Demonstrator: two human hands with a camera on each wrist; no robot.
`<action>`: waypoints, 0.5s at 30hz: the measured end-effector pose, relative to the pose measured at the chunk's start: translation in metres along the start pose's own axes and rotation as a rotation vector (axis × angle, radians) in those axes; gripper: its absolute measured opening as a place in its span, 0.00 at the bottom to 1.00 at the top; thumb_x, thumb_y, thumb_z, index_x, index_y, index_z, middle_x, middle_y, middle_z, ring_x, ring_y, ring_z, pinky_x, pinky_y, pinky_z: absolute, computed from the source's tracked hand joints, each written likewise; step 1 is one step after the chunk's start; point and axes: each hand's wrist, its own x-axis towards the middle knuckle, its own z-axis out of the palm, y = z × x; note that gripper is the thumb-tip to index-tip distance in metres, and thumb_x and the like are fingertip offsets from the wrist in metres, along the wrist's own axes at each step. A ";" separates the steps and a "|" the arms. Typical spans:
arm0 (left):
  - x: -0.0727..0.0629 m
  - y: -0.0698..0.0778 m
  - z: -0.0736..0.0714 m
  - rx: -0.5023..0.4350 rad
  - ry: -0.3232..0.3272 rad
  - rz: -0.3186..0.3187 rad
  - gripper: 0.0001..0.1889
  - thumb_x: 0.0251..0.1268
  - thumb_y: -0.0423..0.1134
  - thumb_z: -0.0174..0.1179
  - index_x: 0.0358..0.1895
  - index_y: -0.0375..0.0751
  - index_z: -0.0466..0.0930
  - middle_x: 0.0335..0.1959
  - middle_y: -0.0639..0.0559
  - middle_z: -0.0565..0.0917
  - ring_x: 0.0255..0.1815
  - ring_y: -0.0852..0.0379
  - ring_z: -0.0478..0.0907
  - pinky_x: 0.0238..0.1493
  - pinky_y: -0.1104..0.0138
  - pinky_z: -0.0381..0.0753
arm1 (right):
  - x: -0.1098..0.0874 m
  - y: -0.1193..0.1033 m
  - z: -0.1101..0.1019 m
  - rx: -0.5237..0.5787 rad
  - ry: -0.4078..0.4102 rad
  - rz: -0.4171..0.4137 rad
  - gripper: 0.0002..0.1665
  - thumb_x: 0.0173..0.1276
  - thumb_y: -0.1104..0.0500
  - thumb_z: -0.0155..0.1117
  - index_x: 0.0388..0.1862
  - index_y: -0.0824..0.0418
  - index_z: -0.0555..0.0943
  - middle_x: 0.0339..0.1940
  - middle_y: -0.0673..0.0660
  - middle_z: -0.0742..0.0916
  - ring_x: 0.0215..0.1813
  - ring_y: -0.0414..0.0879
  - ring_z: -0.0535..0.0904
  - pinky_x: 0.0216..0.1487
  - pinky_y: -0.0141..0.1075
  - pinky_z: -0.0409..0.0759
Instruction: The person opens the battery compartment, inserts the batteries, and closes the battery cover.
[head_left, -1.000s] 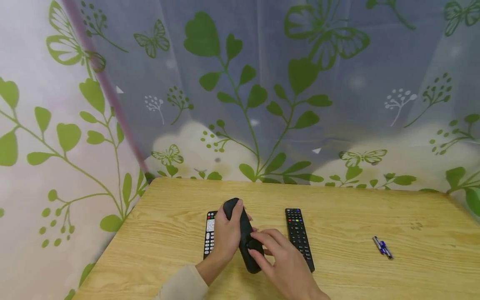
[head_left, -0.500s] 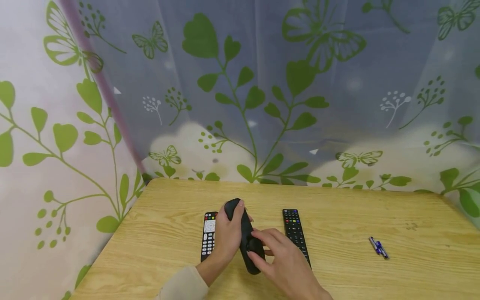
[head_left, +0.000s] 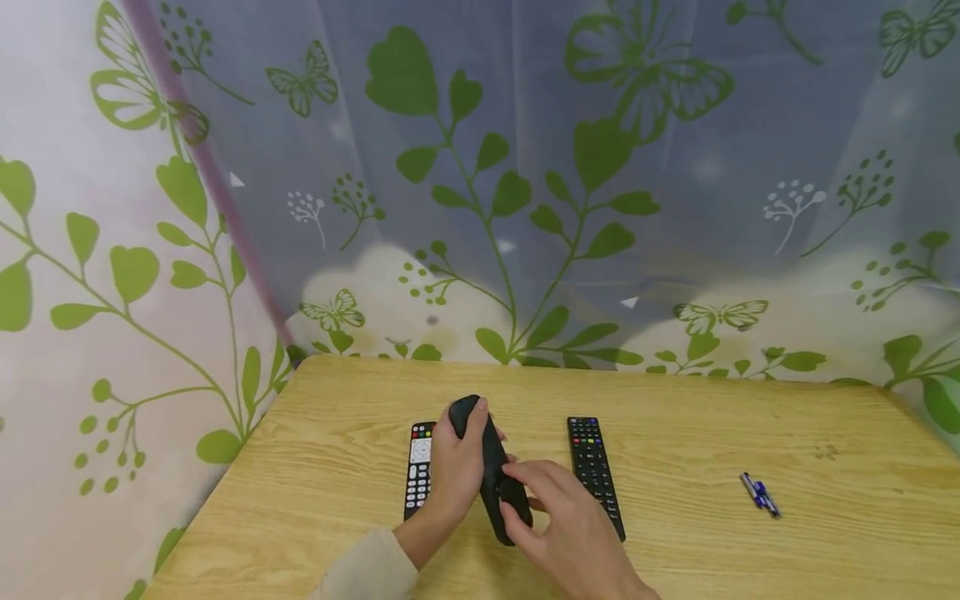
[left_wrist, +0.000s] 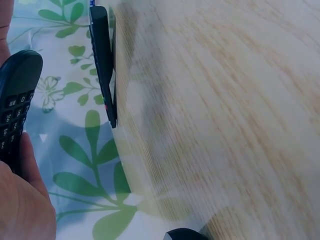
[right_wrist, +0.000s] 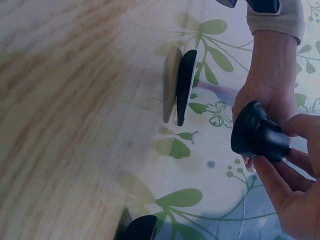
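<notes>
My left hand holds a black remote control tilted above the table, thumb along its upper end. Its plain back faces up in the head view, while its keys show in the left wrist view. At the remote's lower end, my right hand pinches a small black piece, apparently the battery cover, between thumb and fingers. The cover looks slightly raised from the remote. In the right wrist view, the fingertips are around the remote's dark end. The battery compartment's inside is hidden.
On the wooden table, a black remote with white keys lies left, partly behind my left hand. Another black remote lies right, partly behind my right hand. Two blue-and-silver batteries lie farther right. A patterned curtain stands behind.
My right thumb and fingers have shifted slightly on the battery cover, which sits at a slightly different angle. The left hand keeps its hold on the remote.
</notes>
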 end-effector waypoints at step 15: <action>0.003 -0.002 -0.001 0.063 0.019 -0.006 0.19 0.74 0.48 0.51 0.45 0.32 0.71 0.28 0.38 0.81 0.21 0.48 0.82 0.25 0.59 0.85 | 0.006 0.006 -0.004 0.181 -0.132 0.170 0.19 0.60 0.63 0.70 0.51 0.54 0.81 0.47 0.47 0.82 0.46 0.43 0.80 0.37 0.28 0.83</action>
